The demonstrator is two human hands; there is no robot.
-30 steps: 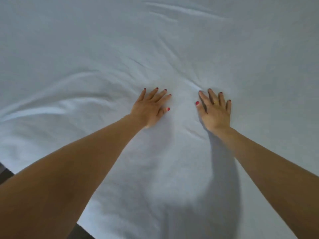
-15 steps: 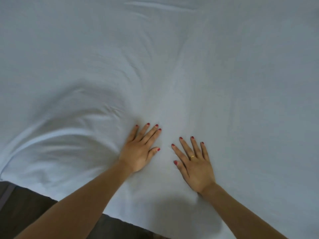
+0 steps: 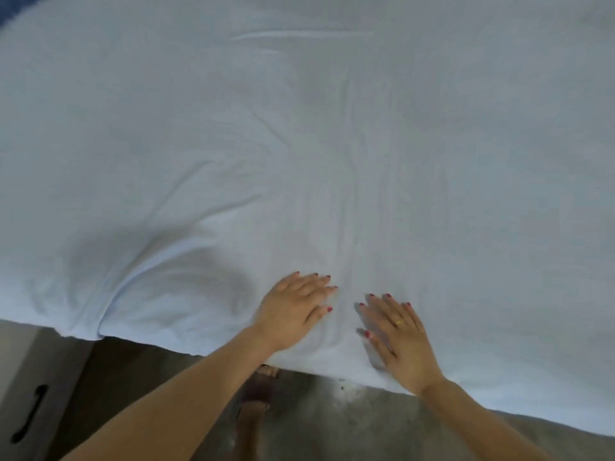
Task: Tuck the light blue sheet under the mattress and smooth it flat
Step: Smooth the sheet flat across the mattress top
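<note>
The light blue sheet (image 3: pixel 332 144) covers the whole bed top and reaches its near edge. My left hand (image 3: pixel 293 311) lies flat on it close to that edge, fingers together and pointing away from me. My right hand (image 3: pixel 396 341) presses flat beside it, a little nearer the edge, with a gold ring on one finger. Neither hand holds any cloth. Fine creases run straight up from between the hands. A large loose fold bulges to the left of my left hand. The mattress itself is hidden under the sheet.
Grey concrete floor (image 3: pixel 332 424) shows below the bed edge. My foot in a brown sandal (image 3: pixel 256 394) stands right by the bed. A pale cabinet with a black handle (image 3: pixel 31 414) is at the lower left. A dark blue patch (image 3: pixel 10 5) shows at the top left corner.
Both hands have slid across the sheet toward me, from the middle of the bed to its near edge. The view has pulled back, so the floor, foot and cabinet now show.
</note>
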